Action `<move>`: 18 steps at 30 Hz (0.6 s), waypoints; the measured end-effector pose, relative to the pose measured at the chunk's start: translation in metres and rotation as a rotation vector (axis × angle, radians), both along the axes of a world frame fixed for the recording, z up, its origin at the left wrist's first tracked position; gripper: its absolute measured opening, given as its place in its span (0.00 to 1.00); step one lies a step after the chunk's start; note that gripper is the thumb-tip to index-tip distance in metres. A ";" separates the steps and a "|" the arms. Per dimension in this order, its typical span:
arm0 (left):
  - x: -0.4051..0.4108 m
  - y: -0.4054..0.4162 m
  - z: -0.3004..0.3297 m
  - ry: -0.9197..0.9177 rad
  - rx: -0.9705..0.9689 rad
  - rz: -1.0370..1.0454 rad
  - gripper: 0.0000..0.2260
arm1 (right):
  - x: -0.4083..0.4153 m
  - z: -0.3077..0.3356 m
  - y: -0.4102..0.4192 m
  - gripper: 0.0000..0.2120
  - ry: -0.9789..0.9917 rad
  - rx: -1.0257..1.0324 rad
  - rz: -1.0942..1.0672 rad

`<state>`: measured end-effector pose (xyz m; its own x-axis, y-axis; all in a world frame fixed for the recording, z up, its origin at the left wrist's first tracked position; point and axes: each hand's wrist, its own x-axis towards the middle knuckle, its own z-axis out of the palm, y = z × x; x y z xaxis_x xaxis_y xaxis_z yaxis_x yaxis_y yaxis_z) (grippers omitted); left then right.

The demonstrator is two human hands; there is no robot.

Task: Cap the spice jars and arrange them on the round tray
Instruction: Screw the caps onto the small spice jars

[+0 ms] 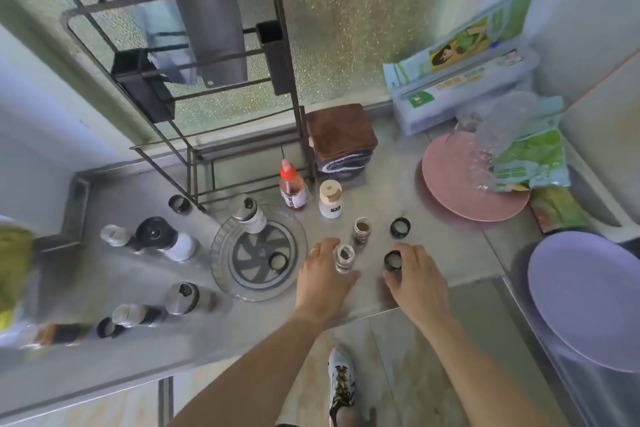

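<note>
A clear round tray (pixel 221 263) with a grey swirl centre sits on the steel counter. A capped shaker (pixel 250 215) stands on its far rim and a black cap (pixel 277 261) lies on it. My left hand (pixel 320 279) wraps around a small open spice jar (pixel 344 257). My right hand (pixel 415 276) grips a black cap (pixel 393 260) just right of that jar. A second open jar (pixel 362 230) stands behind, with another black cap (pixel 400 227) to its right.
Left of the tray stand several grinders and jars (pixel 162 239), plus loose caps (pixel 179 203) (pixel 105 327). Behind are a red-capped bottle (pixel 293 187), a beige-lidded jar (pixel 330 199), a black wire rack (pixel 194 87), folded towels (pixel 341 139), a pink plate (pixel 460 191) and a lilac plate (pixel 585 295).
</note>
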<state>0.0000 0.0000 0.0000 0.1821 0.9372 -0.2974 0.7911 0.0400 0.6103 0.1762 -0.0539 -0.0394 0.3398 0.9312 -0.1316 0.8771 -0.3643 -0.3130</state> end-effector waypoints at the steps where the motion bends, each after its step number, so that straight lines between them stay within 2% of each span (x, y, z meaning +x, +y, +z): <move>1: 0.002 0.003 -0.004 -0.002 0.012 0.014 0.27 | -0.001 -0.002 0.004 0.24 -0.010 -0.007 0.010; 4: 0.007 0.007 -0.012 0.027 0.035 0.049 0.19 | -0.007 -0.008 0.009 0.22 -0.014 -0.008 0.013; 8: 0.010 0.006 -0.019 -0.004 0.046 0.088 0.12 | -0.008 -0.016 0.008 0.18 0.103 0.050 0.012; 10: 0.009 0.005 -0.017 -0.040 0.068 0.102 0.11 | -0.008 -0.007 0.007 0.16 0.236 0.106 -0.085; 14: 0.003 -0.003 0.001 -0.139 0.127 0.103 0.13 | -0.012 0.046 -0.003 0.23 0.533 0.318 -0.209; 18: -0.002 -0.016 0.027 -0.243 0.163 0.100 0.15 | -0.022 0.110 -0.013 0.14 0.929 0.399 -0.238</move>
